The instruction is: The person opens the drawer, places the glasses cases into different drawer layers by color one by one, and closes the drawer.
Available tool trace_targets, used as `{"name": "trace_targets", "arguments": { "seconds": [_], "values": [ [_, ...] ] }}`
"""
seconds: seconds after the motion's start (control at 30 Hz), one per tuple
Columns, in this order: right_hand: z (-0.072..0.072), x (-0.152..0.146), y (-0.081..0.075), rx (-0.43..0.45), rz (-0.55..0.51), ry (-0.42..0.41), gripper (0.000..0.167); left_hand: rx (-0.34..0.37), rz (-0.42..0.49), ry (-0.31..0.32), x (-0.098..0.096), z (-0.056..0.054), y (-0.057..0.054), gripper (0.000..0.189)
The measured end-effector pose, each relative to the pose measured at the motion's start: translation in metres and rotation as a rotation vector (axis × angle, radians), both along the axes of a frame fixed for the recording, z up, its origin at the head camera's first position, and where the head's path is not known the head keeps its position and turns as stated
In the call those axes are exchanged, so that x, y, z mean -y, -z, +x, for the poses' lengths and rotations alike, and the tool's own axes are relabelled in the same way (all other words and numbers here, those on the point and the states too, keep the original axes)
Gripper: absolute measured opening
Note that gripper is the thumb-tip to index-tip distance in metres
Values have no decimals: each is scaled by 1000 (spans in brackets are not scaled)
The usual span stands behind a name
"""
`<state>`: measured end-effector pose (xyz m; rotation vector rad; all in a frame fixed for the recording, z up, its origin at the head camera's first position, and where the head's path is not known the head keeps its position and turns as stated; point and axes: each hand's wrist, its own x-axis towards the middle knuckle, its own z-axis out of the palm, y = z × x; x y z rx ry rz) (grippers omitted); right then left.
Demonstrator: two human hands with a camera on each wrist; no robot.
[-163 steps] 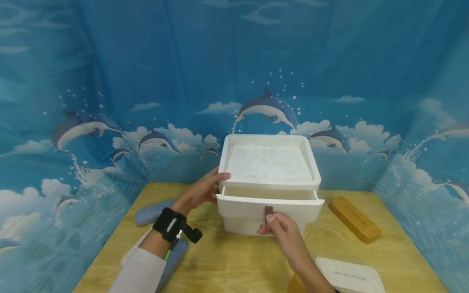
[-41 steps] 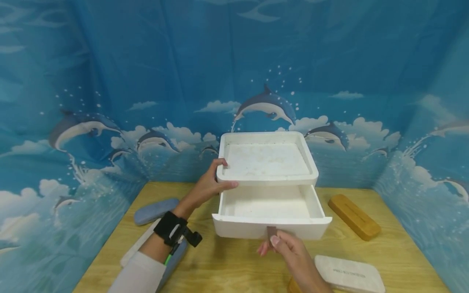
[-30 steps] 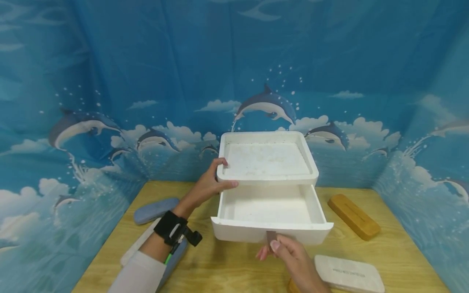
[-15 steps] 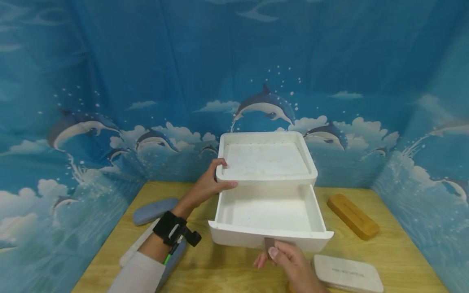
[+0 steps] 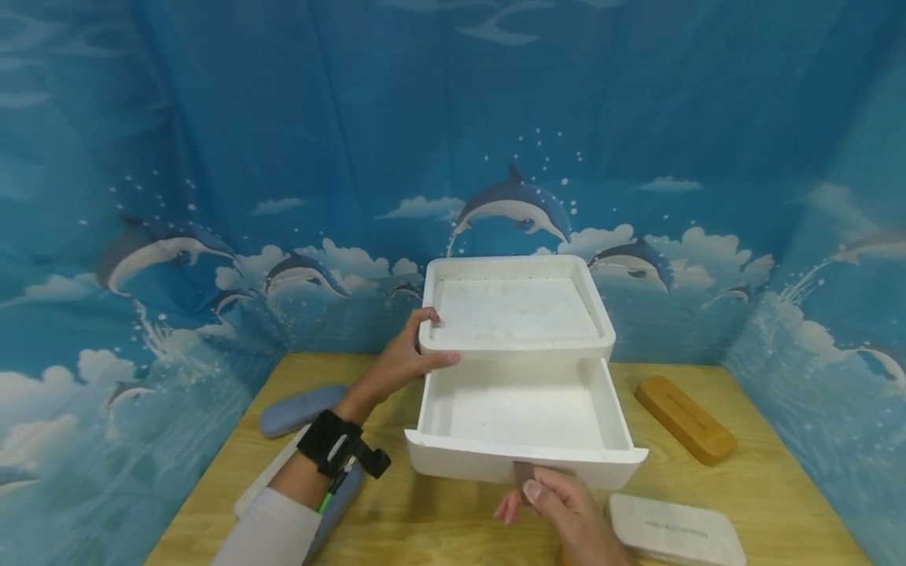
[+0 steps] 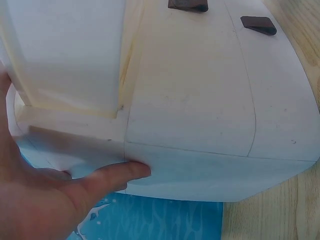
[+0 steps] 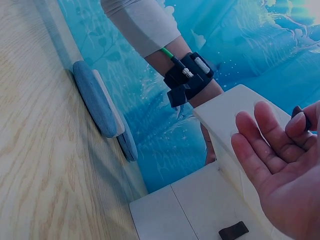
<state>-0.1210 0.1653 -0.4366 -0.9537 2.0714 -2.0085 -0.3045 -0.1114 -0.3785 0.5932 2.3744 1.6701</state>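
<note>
A white drawer box with a recessed top stands at the middle back of the table. Its upper drawer is pulled far out, and the inside is bare. My left hand grips the box's left front corner, fingers over the top rim and thumb along the front edge. With thumb and forefinger, my right hand pinches the brown pull tab on the drawer front; its other fingers stay spread, as the right wrist view shows. Lower down on the box, two more brown tabs appear in the left wrist view.
On the right lie an orange-brown oblong case and a white one with printed lettering. Left of the box, a blue case, a white case and another blue case lie partly under my left forearm. A dolphin-print curtain surrounds the table.
The upper drawer has slid out toward me with my right hand on its tab. My left hand has shifted its hold onto the top corner. Over the last half second, almost nothing moved.
</note>
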Motion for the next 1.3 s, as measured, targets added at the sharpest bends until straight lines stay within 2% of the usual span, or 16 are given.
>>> {"name": "trace_targets", "arguments": {
  "seconds": [0.3,0.5,0.67,0.77,0.9,1.0,1.07,1.17,1.3],
  "values": [
    [-1,1,4,1,-8,-14,34,16,3,-8,2,1,1,73],
    [-1,4,4,-13,-8,-14,33,88,34,-31,5,3,-3,52],
    [-1,3,0,22,77,13,34,96,58,-59,4,5,-8,45],
    [-1,-3,0,-1,141,27,31,105,54,-63,3,6,-9,51],
    [0,-16,1,-23,264,50,25,105,42,-66,2,5,-9,64],
    [2,-26,2,17,396,68,19,102,35,-73,1,5,-9,66],
    [3,-32,6,-2,484,82,18,100,35,-73,1,4,-8,67],
    [6,-40,14,-25,648,142,26,99,46,-66,1,4,-6,70],
    [14,-50,31,-37,889,249,48,100,67,-51,-1,2,-1,72]
  ]
}}
